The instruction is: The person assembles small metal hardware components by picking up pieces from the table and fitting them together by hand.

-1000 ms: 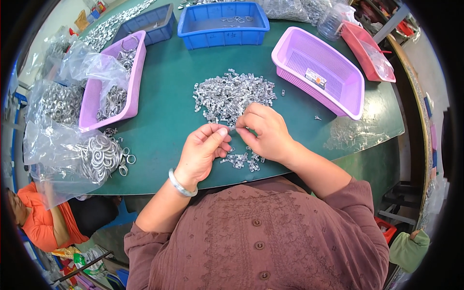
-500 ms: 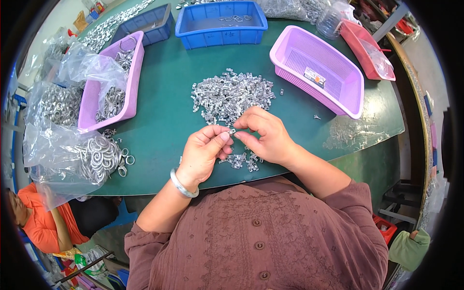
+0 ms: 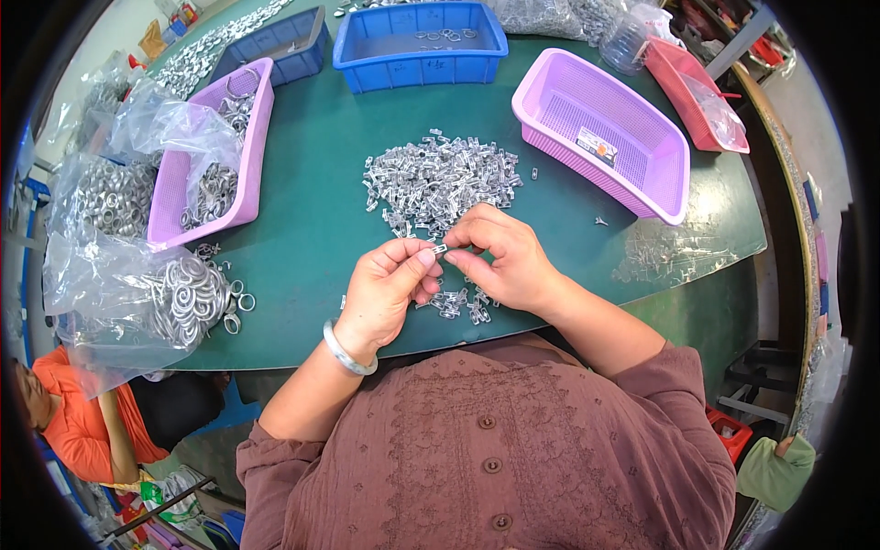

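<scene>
Thumb and forefinger of my left hand (image 3: 390, 280) pinch a small silvery metal piece (image 3: 439, 248), rectangular with an opening in it. My right hand (image 3: 504, 252) has its thumb and forefinger at the piece's right end; whether a second small part is between them is too small to make out. Beyond my hands lies a heap of similar small metal pieces (image 3: 445, 179). A smaller loose group of pieces (image 3: 477, 307) rests on the green table just below my fingers, near the front edge.
A purple basket (image 3: 674, 183) stands at the right, a red basket (image 3: 674, 69) behind it. Blue bins (image 3: 422, 69) are at the back. On the left are a purple basket (image 3: 257, 156) of metal rings and bagged rings (image 3: 188, 298). A person in orange (image 3: 82, 426) sits lower left.
Both hands stay nearly in place. The small piece in the fingers has turned slightly. At the lower left, the other person's arm has shifted a little.
</scene>
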